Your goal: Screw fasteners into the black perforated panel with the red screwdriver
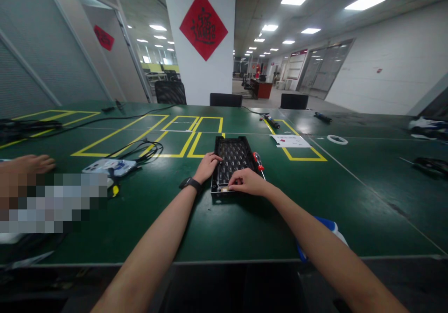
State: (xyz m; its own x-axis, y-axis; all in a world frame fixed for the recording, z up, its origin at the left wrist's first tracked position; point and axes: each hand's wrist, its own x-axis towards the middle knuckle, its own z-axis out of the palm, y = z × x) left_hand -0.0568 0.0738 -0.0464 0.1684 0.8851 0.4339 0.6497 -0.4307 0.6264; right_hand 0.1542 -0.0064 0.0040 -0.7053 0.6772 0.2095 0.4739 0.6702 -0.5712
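Note:
A black screwdriver bit case (235, 156) lies on the green table in front of me, with rows of small metal bits in its tray. My left hand (207, 167), a dark band on its wrist, grips the case's left edge, with fingers bent over the rim onto the tray. At the near end of the case, my right hand (245, 181) is closed in a pinch. Whatever its fingertips hold, if anything, is too small to make out. A pale patch shows beside them. Against the right side of the case lies a red-handled screwdriver (258, 162).
Another person's hand (40, 163) rests at the left, near a phone (109, 167) and coiled black cables (150, 150). Yellow tape (308, 159) marks the green table (350, 196). Toward the right lie a paper sheet (290, 141), a white ring (337, 140) and a blue-and-white item (327, 224).

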